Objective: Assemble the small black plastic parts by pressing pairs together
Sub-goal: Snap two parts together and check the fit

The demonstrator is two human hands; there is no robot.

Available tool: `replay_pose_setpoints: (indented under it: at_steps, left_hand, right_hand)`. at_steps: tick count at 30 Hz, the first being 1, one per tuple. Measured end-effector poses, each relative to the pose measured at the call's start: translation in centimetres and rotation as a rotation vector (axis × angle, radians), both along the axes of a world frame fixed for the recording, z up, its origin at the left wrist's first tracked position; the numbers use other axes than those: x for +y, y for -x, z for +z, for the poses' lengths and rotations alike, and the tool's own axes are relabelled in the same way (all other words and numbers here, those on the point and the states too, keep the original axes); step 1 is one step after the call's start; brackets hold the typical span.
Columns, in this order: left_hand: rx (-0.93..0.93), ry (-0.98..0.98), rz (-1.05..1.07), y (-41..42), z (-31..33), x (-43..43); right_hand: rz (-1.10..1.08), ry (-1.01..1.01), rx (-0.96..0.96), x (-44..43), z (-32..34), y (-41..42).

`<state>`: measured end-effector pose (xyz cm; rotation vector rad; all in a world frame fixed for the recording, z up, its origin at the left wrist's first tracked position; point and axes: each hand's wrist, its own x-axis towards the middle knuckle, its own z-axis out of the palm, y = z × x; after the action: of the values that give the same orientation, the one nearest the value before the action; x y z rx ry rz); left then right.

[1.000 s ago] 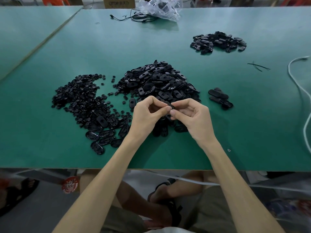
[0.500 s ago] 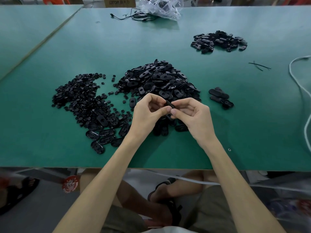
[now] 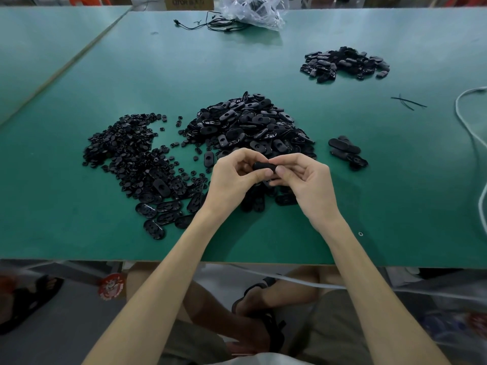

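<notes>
the green table (image 3: 79, 243) spans the view. at nine o'clock from the hands lies a wide spread of small round pieces (image 3: 126, 151), and at eight o'clock, on its near edge, a few flat oval shells (image 3: 158, 209) lie singly.

the left hand (image 3: 232, 180) hangs over the near edge of the central heap (image 3: 250, 127), which rises at twelve o'clock from the hands. its thumb and curled fingers pinch the left end of a black part (image 3: 264, 166), held between both hands just above the table. far off at twelve o'clock sit a black cord (image 3: 210, 23) and a clear plastic bag (image 3: 255, 9).

the right hand (image 3: 305, 185) pinches the part's right end, thumb toward the viewer, fingers curled. whether the part is one piece or two pressed together cannot be told.

at three o'clock lies a small cluster (image 3: 345, 151); at one o'clock, well apart, a far pile (image 3: 345, 63). farther right lie thin black ties (image 3: 408, 102) and a white cable (image 3: 471, 143).
</notes>
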<state>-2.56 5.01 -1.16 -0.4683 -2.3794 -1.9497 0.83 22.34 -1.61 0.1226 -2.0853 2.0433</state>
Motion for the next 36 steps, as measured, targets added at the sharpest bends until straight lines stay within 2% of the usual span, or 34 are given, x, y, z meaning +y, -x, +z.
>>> replay_pose_setpoints:
  at_steps: [11, 29, 36]
  left_hand:
    - [-0.042, -0.108, -0.036, -0.12, 0.17, 0.04]
    - [0.000, -0.102, -0.098, -0.15, 0.20, 0.05]
    - [0.016, -0.070, -0.059, -0.46, 0.48, 0.20]
  right_hand:
    - [-0.022, 0.014, 0.018, 0.06, -0.09, 0.02]
    - [-0.062, 0.025, 0.040, 0.05, 0.40, -0.25]
    - [-0.057, 0.021, 0.029, 0.04, 0.50, -0.35]
